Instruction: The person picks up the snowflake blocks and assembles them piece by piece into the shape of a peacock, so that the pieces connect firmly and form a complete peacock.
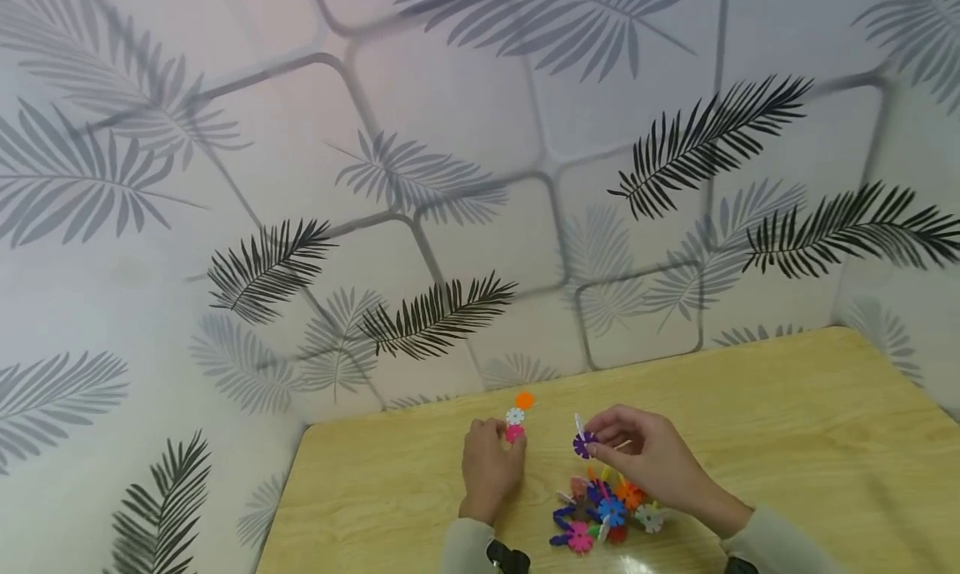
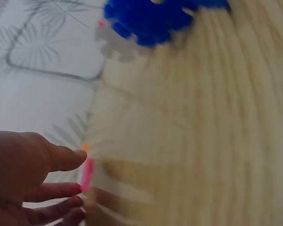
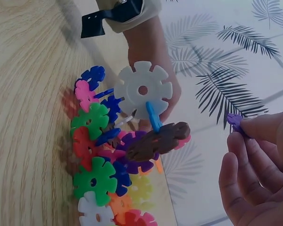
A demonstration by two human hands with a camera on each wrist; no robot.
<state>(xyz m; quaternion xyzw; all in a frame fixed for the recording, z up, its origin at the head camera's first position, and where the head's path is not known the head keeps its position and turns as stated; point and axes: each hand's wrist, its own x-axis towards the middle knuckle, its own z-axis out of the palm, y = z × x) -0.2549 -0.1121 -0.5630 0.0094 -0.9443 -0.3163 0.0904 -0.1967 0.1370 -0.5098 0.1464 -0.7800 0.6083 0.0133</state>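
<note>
My left hand point(image 1: 492, 466) pinches a pink notched disc point(image 1: 514, 433) between thumb and forefinger, the other fingers spread. A white notched disc point(image 1: 514, 416) and an orange disc point(image 1: 525, 400) continue in a line beyond it. In the left wrist view the pink disc point(image 2: 87, 174) shows edge-on at the fingertips. My right hand point(image 1: 651, 457) holds a purple notched disc point(image 1: 584, 445) by thumb and fingertips, above the table. A white disc point(image 1: 579, 425), seen nearly edge-on, overlaps the purple one's upper edge. In the right wrist view the purple disc point(image 3: 234, 121) is at the fingertips.
Between the forearms lies a heap of colourful notched discs, including a blue disc point(image 1: 611, 511) and a pink disc point(image 1: 580, 537). Some are joined, like the brown disc point(image 3: 158, 141) standing out in the right wrist view. The wooden table point(image 1: 787, 407) meets a leaf-patterned wall point(image 1: 480, 241).
</note>
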